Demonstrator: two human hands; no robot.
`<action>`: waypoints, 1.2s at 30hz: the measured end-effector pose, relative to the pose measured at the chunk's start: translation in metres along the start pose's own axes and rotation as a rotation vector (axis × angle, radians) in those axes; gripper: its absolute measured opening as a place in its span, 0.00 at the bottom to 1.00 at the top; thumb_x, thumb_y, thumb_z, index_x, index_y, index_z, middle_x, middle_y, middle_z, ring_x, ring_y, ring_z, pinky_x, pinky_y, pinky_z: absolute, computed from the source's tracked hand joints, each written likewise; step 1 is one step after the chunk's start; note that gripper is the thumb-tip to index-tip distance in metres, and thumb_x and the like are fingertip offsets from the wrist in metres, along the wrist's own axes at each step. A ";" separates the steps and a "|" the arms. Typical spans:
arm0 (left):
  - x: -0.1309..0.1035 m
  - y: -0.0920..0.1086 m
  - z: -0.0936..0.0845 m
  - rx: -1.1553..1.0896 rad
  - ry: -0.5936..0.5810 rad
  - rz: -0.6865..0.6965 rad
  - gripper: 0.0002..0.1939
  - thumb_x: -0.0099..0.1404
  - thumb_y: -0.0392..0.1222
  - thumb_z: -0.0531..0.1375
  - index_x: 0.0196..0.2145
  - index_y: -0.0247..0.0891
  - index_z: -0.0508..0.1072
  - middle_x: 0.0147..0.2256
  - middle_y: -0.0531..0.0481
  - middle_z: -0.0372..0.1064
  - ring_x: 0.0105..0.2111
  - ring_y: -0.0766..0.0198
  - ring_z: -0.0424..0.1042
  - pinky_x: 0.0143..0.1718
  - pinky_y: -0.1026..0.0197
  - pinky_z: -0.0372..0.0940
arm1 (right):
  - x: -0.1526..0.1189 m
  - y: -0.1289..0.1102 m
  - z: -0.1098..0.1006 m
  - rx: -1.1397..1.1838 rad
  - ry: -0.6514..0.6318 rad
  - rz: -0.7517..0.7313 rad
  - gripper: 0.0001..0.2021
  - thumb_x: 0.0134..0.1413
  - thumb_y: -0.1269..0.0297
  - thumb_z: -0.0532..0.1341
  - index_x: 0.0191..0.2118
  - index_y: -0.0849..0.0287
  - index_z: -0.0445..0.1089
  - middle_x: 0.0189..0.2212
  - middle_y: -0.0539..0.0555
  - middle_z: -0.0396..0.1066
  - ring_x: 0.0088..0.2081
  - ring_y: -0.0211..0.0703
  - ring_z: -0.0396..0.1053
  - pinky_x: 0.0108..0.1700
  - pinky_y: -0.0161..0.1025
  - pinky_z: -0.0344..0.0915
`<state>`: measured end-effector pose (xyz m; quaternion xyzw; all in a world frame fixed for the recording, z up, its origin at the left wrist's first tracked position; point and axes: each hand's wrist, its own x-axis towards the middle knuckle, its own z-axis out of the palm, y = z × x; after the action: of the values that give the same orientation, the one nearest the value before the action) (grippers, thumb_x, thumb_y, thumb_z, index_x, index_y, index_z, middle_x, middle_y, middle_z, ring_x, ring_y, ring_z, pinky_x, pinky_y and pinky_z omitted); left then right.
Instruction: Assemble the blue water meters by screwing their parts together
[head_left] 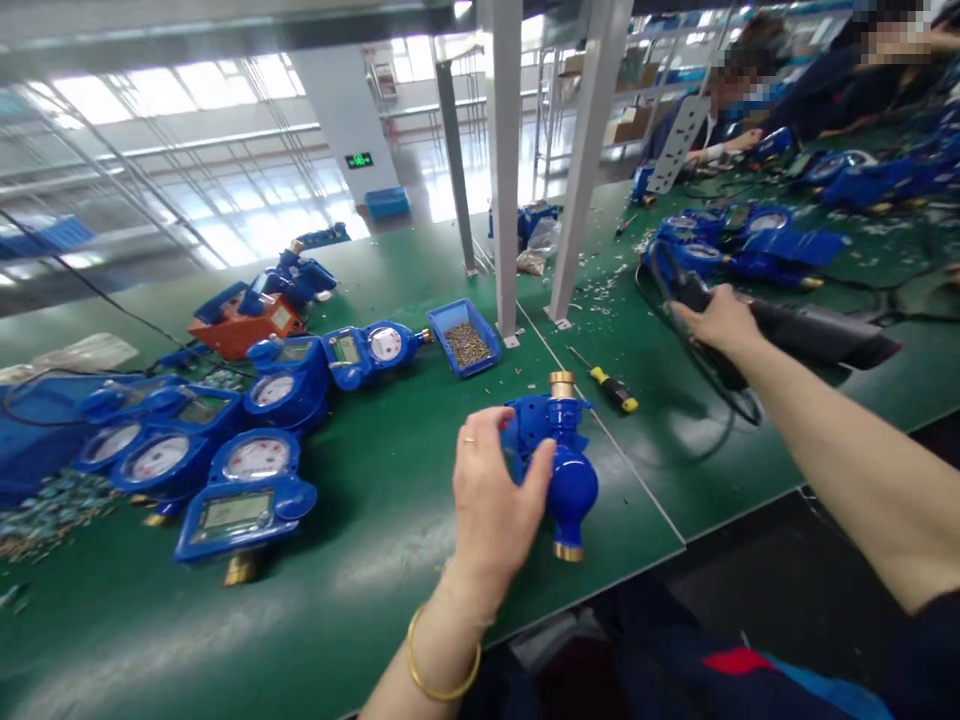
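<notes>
Left hand (489, 492), thumb and fingers clamped on the blue meter (574, 488), which lies on the green bench (352, 620); right hand (718, 318) at the black tool (825, 334), finger closure indeterminable; slackened hold could let the meter's rounded body roll.

There are five white dials (259, 458) at left, one yellow screwdriver (616, 390) and one black tool (814, 332).

A glossy floor (420, 172) is lit by bright windows (161, 92), a white pillar (330, 90) is marked with a glowing green sign (359, 160), open shelving (553, 100) is ranged beyond, and pale metal posts (505, 170) are fixed to the green table (322, 600).
</notes>
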<state>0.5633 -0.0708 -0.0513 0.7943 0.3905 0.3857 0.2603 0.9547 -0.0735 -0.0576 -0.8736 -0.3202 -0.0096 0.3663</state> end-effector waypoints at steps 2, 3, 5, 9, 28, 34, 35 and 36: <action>-0.004 0.029 0.016 0.169 -0.113 0.047 0.24 0.66 0.44 0.63 0.55 0.35 0.61 0.49 0.38 0.65 0.51 0.47 0.65 0.53 0.46 0.64 | -0.002 0.010 0.022 -0.087 -0.023 0.056 0.28 0.52 0.45 0.66 0.42 0.69 0.65 0.31 0.67 0.72 0.38 0.55 0.74 0.40 0.47 0.64; -0.003 0.038 0.024 0.261 -0.190 0.017 0.26 0.66 0.46 0.64 0.55 0.32 0.61 0.49 0.36 0.66 0.50 0.45 0.65 0.52 0.45 0.64 | -0.004 0.012 0.032 -0.116 -0.039 0.073 0.28 0.52 0.49 0.67 0.45 0.72 0.64 0.34 0.71 0.72 0.41 0.60 0.73 0.42 0.49 0.64; 0.005 0.048 0.038 0.412 -0.309 -0.103 0.23 0.67 0.48 0.62 0.52 0.29 0.64 0.46 0.33 0.67 0.47 0.42 0.68 0.47 0.45 0.65 | -0.010 0.009 0.047 -0.155 -0.068 0.046 0.27 0.51 0.60 0.68 0.50 0.75 0.63 0.41 0.78 0.70 0.46 0.68 0.71 0.45 0.54 0.64; 0.025 0.038 0.037 0.507 -0.347 -0.302 0.11 0.68 0.49 0.60 0.38 0.37 0.69 0.38 0.41 0.72 0.41 0.46 0.73 0.37 0.54 0.62 | -0.032 -0.009 0.052 -0.153 -0.049 -0.156 0.26 0.54 0.66 0.62 0.57 0.72 0.62 0.56 0.77 0.61 0.60 0.69 0.58 0.58 0.56 0.57; -0.041 -0.080 -0.054 0.175 0.234 -0.711 0.34 0.65 0.60 0.45 0.53 0.28 0.68 0.59 0.28 0.62 0.62 0.43 0.60 0.65 0.44 0.52 | -0.257 -0.090 0.065 0.569 -0.960 -0.254 0.45 0.54 0.42 0.59 0.69 0.69 0.51 0.67 0.66 0.52 0.65 0.60 0.57 0.66 0.59 0.54; -0.049 -0.078 -0.053 -0.079 0.261 -0.787 0.38 0.61 0.66 0.54 0.57 0.31 0.65 0.57 0.32 0.65 0.60 0.41 0.62 0.64 0.42 0.53 | -0.269 -0.121 0.094 0.945 -1.270 -0.119 0.52 0.46 0.43 0.67 0.70 0.67 0.46 0.67 0.68 0.51 0.66 0.59 0.56 0.68 0.56 0.53; -0.048 -0.079 -0.053 -0.115 0.274 -0.785 0.39 0.60 0.67 0.56 0.57 0.31 0.65 0.57 0.32 0.65 0.60 0.41 0.62 0.64 0.42 0.53 | -0.272 -0.126 0.097 1.059 -1.308 -0.115 0.50 0.47 0.44 0.67 0.69 0.65 0.48 0.67 0.67 0.54 0.65 0.57 0.58 0.67 0.55 0.54; -0.047 -0.079 -0.054 -0.152 0.287 -0.770 0.40 0.60 0.67 0.57 0.57 0.31 0.66 0.57 0.31 0.65 0.60 0.40 0.62 0.64 0.41 0.53 | -0.276 -0.130 0.098 1.147 -1.326 -0.115 0.48 0.48 0.45 0.67 0.68 0.64 0.49 0.66 0.66 0.56 0.65 0.56 0.59 0.67 0.54 0.55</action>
<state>0.4673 -0.0589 -0.0968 0.5069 0.6616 0.3950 0.3863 0.6405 -0.0942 -0.1166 -0.3631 -0.4661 0.6439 0.4861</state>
